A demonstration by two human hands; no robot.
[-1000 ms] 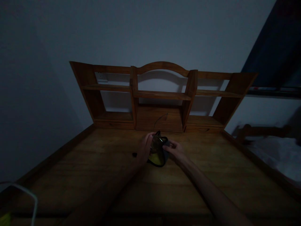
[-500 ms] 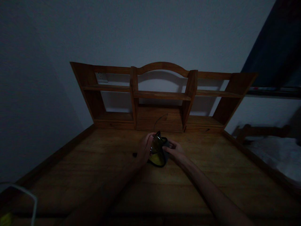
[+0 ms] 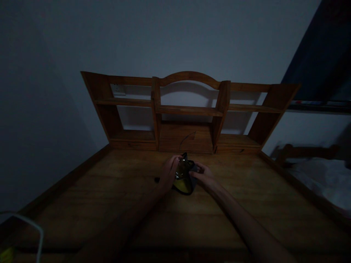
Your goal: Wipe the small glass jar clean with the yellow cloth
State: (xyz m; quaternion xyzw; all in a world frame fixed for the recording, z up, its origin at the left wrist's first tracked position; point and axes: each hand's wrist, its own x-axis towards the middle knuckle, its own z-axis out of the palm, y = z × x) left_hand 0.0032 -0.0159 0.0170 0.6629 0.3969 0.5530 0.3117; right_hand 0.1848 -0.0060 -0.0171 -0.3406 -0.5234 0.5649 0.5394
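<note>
Pouch with dark edging and a yellow-green panel (image 3: 183, 187), soft-looking, sits mid-desk between two bare hands in a dim room. From the left, a white cable (image 3: 30, 221) curves near a yellow object (image 3: 7, 254) at the corner. Next, a small dark piece (image 3: 157, 180) lies beside the left hand (image 3: 168, 174), whose fingers lie close together along a glossy, see-through item (image 3: 181, 169) at the pouch; whether they grip or merely rest there, I cannot tell. At centre, the pouch's peaked end points away, toward a wooden shelf unit (image 3: 189, 110), its rounded edge facing the wearer; its long axis seems to run near to far. Just right, the right hand (image 3: 204, 175) pinches the pouch's greyish side between thumb and fingers, probably because limp material needs support from both sides. Farther right, beyond the wooden desk (image 3: 241, 190), is white cloth (image 3: 326, 180).
</note>
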